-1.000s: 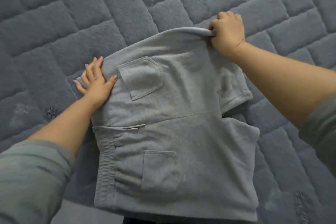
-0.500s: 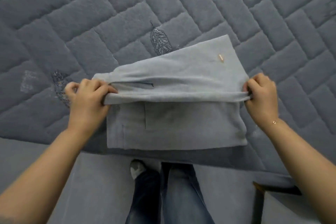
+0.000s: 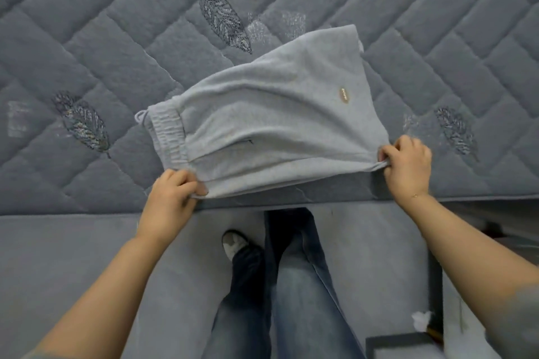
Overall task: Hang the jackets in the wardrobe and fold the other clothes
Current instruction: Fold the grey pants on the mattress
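Note:
Light grey sweat shorts (image 3: 271, 122) lie folded on the quilted bed, near its front edge. Their elastic waistband with a drawstring faces left, and a small oval brown label shows on the upper right. My left hand (image 3: 172, 198) grips the near left corner of the shorts, below the waistband. The near right corner is pinched by my right hand (image 3: 408, 166). Both held corners are raised slightly off the bed.
The grey quilted bedspread (image 3: 116, 52) with embroidered feathers fills the upper view. Its front edge (image 3: 73, 213) runs across the middle. Below it are my legs in blue jeans (image 3: 291, 285) on the floor. A dark box corner (image 3: 402, 344) sits at the lower right.
The far half of the shorts has been folded toward me over the near half. Both hands moved from the far edge to the near corners at the bed's front edge.

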`<act>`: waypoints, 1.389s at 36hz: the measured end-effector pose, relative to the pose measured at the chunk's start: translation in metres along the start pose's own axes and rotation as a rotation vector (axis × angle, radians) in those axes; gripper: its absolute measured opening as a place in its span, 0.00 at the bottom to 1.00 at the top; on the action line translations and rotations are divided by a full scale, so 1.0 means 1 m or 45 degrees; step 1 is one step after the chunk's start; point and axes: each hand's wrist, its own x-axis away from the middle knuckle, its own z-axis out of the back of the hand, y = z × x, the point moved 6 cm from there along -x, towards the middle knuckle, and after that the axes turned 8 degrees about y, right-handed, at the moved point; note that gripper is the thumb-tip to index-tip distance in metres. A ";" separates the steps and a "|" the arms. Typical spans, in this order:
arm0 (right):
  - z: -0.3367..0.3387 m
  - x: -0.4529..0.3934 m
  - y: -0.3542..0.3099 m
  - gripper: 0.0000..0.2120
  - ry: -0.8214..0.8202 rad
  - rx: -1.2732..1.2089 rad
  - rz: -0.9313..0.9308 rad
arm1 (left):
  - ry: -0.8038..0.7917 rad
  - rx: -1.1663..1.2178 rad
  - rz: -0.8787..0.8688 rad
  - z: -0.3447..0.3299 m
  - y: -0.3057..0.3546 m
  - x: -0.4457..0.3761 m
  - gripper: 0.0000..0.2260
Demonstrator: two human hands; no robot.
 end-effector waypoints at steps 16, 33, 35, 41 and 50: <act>-0.047 0.041 0.015 0.17 -0.159 -1.826 -1.966 | -0.075 -0.097 0.177 -0.002 0.105 -0.162 0.13; -0.063 0.020 -0.016 0.09 -0.328 -2.258 -2.229 | -0.545 0.238 0.733 -0.087 0.135 -0.340 0.15; -0.063 0.021 -0.016 0.12 -0.333 -2.253 -2.253 | -0.505 0.365 0.753 -0.085 0.138 -0.341 0.07; -0.062 0.026 -0.015 0.14 -0.329 -2.289 -2.338 | -0.124 0.001 0.141 -0.074 0.167 -0.349 0.14; -0.063 0.025 -0.013 0.11 -0.393 -2.453 -2.287 | -0.800 0.175 -0.197 -0.122 0.224 -0.249 0.05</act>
